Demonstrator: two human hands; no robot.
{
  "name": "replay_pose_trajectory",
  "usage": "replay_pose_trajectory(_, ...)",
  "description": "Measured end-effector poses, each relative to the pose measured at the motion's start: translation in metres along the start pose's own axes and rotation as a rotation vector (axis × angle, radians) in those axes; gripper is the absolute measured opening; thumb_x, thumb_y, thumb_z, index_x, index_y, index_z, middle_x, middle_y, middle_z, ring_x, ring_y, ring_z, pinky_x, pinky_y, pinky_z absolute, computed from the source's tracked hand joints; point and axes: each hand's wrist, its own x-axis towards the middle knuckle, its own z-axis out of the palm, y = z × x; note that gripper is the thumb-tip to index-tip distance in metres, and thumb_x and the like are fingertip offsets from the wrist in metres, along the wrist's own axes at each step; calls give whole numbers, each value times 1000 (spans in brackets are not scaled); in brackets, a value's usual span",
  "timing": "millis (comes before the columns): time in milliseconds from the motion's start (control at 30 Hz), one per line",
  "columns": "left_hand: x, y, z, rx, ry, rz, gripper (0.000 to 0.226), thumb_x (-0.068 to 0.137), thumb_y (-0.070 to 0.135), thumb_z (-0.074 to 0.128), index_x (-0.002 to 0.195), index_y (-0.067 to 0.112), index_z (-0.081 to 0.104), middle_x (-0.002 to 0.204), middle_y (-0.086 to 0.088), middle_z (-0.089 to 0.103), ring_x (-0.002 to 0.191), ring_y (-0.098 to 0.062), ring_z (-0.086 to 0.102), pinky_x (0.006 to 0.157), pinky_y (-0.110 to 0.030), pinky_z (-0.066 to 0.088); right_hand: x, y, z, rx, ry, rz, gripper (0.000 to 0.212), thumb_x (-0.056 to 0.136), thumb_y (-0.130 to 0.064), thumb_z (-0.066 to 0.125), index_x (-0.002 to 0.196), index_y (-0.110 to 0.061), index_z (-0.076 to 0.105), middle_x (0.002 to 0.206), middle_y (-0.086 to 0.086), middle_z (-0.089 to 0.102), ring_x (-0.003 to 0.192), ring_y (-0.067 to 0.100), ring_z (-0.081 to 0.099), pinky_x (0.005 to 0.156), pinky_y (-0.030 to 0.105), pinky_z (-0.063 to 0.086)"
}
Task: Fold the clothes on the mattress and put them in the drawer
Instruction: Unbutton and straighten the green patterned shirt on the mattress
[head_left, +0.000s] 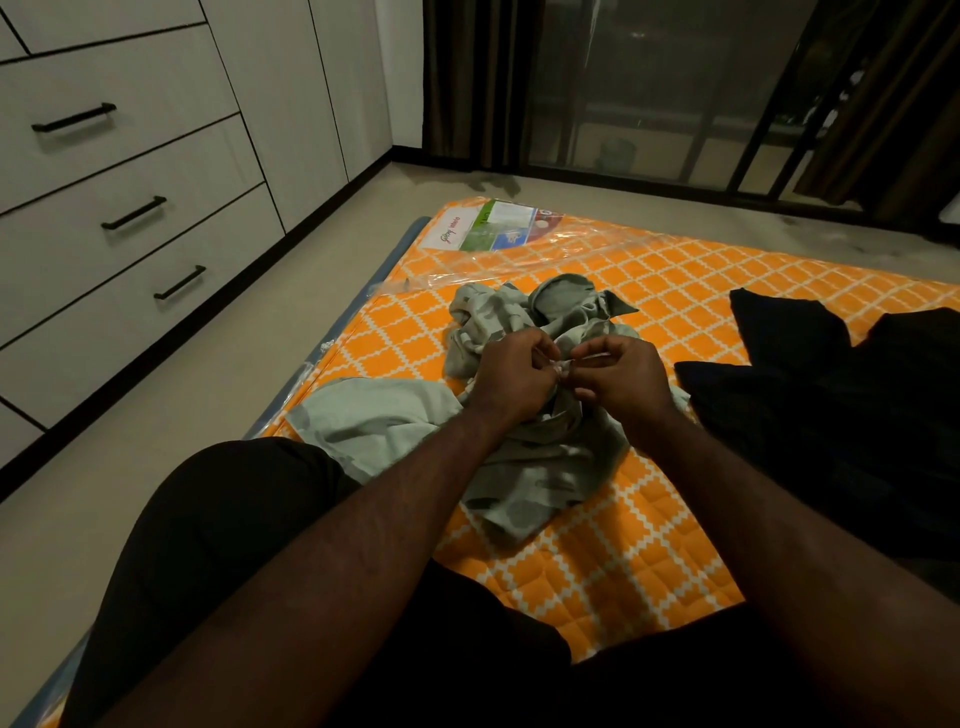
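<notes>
Mid-mattress, near its left edge: grey-green garment (524, 467), crumpled, faint darker print, not folded. One flat flap spreads left to the mattress edge, a bunched part lies on the far side of the hands, and the rest trails toward the person.

Left hand (511, 376) and right hand (623, 379) meet right over the middle of it, knuckles up, fingers curled. Both pinch a raised bit of the cloth between thumb and fingertips, tips nearly touching each other. Small pale strip shows between the fingertips; too small to say what it is. Both forearms are bare, reaching in from the bottom of the view.

Mattress (649, 561): orange with a white lattice pattern, lying on the floor. Clear plastic wrap is bunched at the far end over a printed label (493, 226).

Dark garment (857, 410) lies spread on the mattress to the right, just beside the grey-green one; can't tell if they touch. Person's leg (223, 519) in dark cloth sits at the mattress's left edge, knee up, next to the flat flap.

Drawers (130, 171): white unit along the left wall, across a strip of pale floor (208, 374). Three fronts with black bar handles, all closed.

Far side: dark glass door (649, 104) with dark curtains on both sides.
</notes>
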Motion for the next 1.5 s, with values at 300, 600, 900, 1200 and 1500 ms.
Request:
replay_pose_trajectory(300, 1, -4, 2, 16, -59, 15, 15, 86, 10, 72, 99, 15, 71, 91, 1, 72, 76, -3, 61, 62, -15, 44, 1, 3, 0, -428, 70, -279, 24, 73, -18, 92, 90, -16, 76, 75, -11, 69, 72, -11, 63, 60, 4, 46)
replay_pose_trajectory(600, 0, 3, 2, 0, -10, 46, 22, 81, 1, 65, 102, 8, 66, 95, -5, 68, 83, -16, 61, 65, -23, 47, -1, 5, 3, -531, 62, -416, 31, 73, -16, 84, 84, -17, 55, 72, -6, 64, 68, 9, 63, 58, 25, 47)
replay_pose_trajectory(900, 10, -5, 2, -69, -330, 140, 82, 80, 16, 48, 152, 49, 28, 140, -5, 55, 131, -27, 48, 104, -51, 47, -4, 3, 4, -565, -40, -528, 41, 76, -8, 83, 97, -25, 52, 77, -3, 65, 68, 13, 66, 60, 36, 53)
replay_pose_trajectory(1200, 11, -9, -7, -9, -173, 157, 36, 84, 3, 63, 117, 14, 71, 97, -4, 73, 82, -13, 67, 73, -35, 58, -7, -2, 5, -551, 10, -569, 35, 80, -8, 82, 104, -19, 59, 81, -9, 66, 76, 10, 68, 63, 30, 56)
replay_pose_trajectory(1500, 9, -11, -3, 106, -86, 190, 25, 83, 21, 66, 107, 18, 75, 90, -1, 75, 81, -14, 68, 74, -40, 58, -3, 2, 4, -553, 73, -538, 29, 86, -12, 80, 104, -17, 58, 82, -14, 63, 77, 7, 69, 61, 17, 53)
